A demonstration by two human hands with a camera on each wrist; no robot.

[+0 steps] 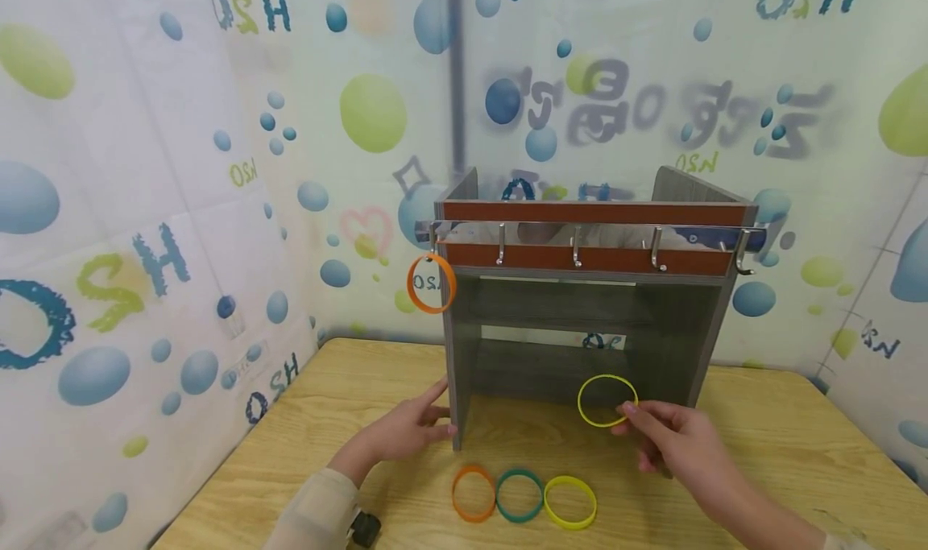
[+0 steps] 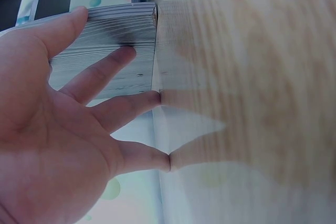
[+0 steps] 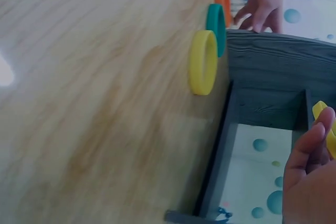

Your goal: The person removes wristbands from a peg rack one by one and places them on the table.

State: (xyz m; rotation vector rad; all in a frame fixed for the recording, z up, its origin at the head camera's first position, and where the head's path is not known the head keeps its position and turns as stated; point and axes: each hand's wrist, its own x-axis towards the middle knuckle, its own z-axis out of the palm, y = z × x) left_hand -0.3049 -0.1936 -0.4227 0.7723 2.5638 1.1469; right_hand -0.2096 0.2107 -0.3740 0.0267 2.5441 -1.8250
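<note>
My right hand (image 1: 677, 437) pinches a thin yellow wristband (image 1: 607, 376) between thumb and fingers, in front of the right half of a small grey wooden shelf (image 1: 458, 357). In the right wrist view only part of this band (image 3: 319, 108) shows. Fingers spread, my left hand (image 1: 409, 431) touches the shelf's left side panel low down, also seen in the left wrist view. An orange wristband (image 1: 452, 284) hangs from the leftmost hook of the metal rail (image 1: 616, 234). On the table, an orange band (image 1: 474, 518), a teal band (image 1: 519, 518) and another yellow band (image 1: 570, 525) lie in a row.
The shelf stands on a wood-grain table (image 1: 384, 357), with several bare hooks along its front rail. A printed curtain (image 1: 217, 171) with bubbles surrounds the table's back and sides. A small black device (image 1: 365, 528) sits by the left wrist.
</note>
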